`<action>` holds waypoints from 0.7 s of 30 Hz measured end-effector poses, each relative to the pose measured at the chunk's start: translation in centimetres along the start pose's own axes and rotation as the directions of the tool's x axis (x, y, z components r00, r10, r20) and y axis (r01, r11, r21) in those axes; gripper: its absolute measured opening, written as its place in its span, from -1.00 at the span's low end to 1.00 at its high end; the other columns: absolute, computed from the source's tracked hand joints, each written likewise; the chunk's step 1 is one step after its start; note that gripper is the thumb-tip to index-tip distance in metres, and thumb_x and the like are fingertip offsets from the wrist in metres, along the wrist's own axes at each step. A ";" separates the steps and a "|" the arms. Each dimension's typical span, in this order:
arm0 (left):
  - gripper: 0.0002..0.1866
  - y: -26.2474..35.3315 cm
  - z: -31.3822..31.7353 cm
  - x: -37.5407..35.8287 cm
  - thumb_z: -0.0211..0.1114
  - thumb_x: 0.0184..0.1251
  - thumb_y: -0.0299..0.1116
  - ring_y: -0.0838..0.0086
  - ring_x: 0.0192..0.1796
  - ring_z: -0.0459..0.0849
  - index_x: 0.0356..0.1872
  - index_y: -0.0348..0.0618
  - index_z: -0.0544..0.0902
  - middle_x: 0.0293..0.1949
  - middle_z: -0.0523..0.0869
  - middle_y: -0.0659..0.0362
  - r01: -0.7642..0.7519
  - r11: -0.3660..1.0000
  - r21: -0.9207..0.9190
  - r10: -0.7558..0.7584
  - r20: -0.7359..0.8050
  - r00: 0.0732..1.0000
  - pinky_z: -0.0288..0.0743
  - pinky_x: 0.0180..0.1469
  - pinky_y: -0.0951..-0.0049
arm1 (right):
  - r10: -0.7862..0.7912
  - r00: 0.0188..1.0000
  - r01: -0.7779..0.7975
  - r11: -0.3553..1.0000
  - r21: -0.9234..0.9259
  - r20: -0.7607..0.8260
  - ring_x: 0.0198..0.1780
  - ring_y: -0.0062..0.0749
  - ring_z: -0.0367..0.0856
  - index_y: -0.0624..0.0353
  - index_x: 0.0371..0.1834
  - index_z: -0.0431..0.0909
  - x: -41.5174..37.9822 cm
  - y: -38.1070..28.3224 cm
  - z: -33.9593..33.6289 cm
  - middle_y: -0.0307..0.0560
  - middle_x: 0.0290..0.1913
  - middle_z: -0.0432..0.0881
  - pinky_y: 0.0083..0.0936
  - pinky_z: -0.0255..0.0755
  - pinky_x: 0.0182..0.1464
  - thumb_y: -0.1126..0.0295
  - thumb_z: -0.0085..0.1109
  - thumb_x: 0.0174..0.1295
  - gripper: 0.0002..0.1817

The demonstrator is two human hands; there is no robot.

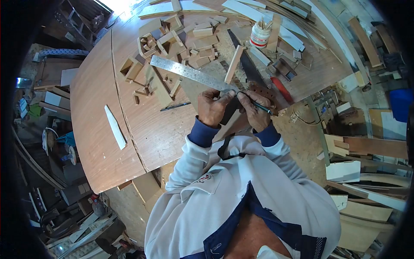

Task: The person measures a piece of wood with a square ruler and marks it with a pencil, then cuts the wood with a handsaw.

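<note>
My left hand (212,108) is closed around the near end of a metal ruler (185,72), which points up and to the left over the table. Beside it, my right hand (257,108) has its fingers closed around a dark pencil-like tool (264,108), with its thumb near the ruler's end. Just beyond the hands, a narrow wood strip (234,64) lies at a slant. A saw with a dark blade (250,64) and a red part (281,90) lies behind and to the right. What lies directly under my hands is partly hidden.
Small wooden blocks (172,42) and open wooden boxes are heaped at the table's far side. A white jar (260,35) holds sticks. A black pen (175,106) and a white strip (115,127) lie on the wooden table (92,108). Boards (375,146) are stacked at right.
</note>
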State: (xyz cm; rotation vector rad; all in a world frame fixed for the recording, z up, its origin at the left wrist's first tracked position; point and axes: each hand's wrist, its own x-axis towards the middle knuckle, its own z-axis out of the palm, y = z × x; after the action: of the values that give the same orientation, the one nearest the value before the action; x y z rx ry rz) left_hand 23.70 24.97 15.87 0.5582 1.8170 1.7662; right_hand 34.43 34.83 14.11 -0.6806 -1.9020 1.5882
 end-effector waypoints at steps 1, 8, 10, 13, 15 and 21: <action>-0.81 0.4 0.2 -0.1 0.32 0.12 -0.39 0.64 -0.46 0.52 -0.43 -0.37 0.65 -0.53 0.65 0.20 -0.027 1.000 -0.003 0.027 -0.009 1.000 0.40 -0.40 0.59 | -0.027 1.000 0.027 0.999 -0.034 0.005 -0.45 -0.50 0.54 0.25 -0.25 0.61 0.0 -0.5 -0.1 -0.08 -0.49 0.59 -0.55 0.42 -0.35 0.19 0.14 0.24 -0.69; -0.82 0.7 -2.0 -0.2 0.15 0.21 -0.48 0.57 -0.40 0.56 -0.23 -0.35 0.61 -0.39 0.62 0.20 0.109 0.994 -0.023 -0.102 0.191 0.976 0.45 -0.28 0.59 | 0.054 0.999 -0.054 0.999 0.003 -0.009 -0.52 -0.54 0.47 0.27 -0.32 0.59 -0.3 0.4 -1.0 -0.12 -0.54 0.53 -0.57 0.36 -0.43 0.17 0.14 0.24 -0.68; -0.82 1.6 -1.6 -0.5 0.15 0.19 -0.50 0.56 -0.38 0.58 -0.21 -0.34 0.61 -0.37 0.63 0.19 0.150 0.979 -0.138 -0.123 0.185 0.975 0.46 -0.27 0.60 | 0.093 0.996 -0.093 0.995 0.037 0.019 -0.55 -0.56 0.43 0.29 -0.35 0.58 -0.4 -0.1 -1.2 -0.15 -0.56 0.51 -0.57 0.33 -0.47 0.18 0.16 0.23 -0.68; -0.81 1.9 -1.4 -0.7 0.14 0.17 -0.53 0.52 -0.33 0.60 -0.20 -0.35 0.60 -0.33 0.64 0.16 0.201 0.947 -0.250 -0.156 0.188 0.970 0.48 -0.22 0.58 | 0.037 0.999 -0.037 0.999 0.034 0.002 -0.57 -0.56 0.43 0.28 -0.37 0.59 -0.3 -0.1 -0.7 -0.18 -0.58 0.49 -0.58 0.33 -0.48 0.17 0.17 0.23 -0.68; -0.80 0.9 -1.7 -0.6 0.13 0.17 -0.55 0.50 -0.30 0.61 -0.19 -0.38 0.59 -0.31 0.65 0.14 0.214 0.945 -0.248 -0.168 0.193 0.967 0.48 -0.17 0.56 | 0.093 0.996 -0.093 0.993 0.075 0.009 -0.57 -0.56 0.43 0.27 -0.37 0.59 -0.3 -0.8 -0.3 -0.18 -0.59 0.49 -0.57 0.33 -0.47 0.18 0.16 0.23 -0.68; -0.77 -1.1 -2.5 -0.4 0.12 0.17 -0.58 0.45 -0.18 0.60 -0.15 -0.43 0.56 -0.23 0.65 0.10 0.284 0.789 -0.545 -0.122 0.314 0.942 0.42 -0.02 0.49 | 0.031 0.999 -0.031 0.999 0.020 -0.015 -0.58 -0.54 0.41 0.27 -0.41 0.58 0.1 -1.2 0.4 -0.15 -0.63 0.47 -0.53 0.32 -0.49 0.18 0.13 0.24 -0.68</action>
State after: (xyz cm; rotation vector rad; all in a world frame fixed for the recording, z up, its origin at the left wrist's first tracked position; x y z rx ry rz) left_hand 22.50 22.78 14.84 0.3049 1.0198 1.8659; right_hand 34.08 34.43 15.22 -0.7150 -1.8706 1.6139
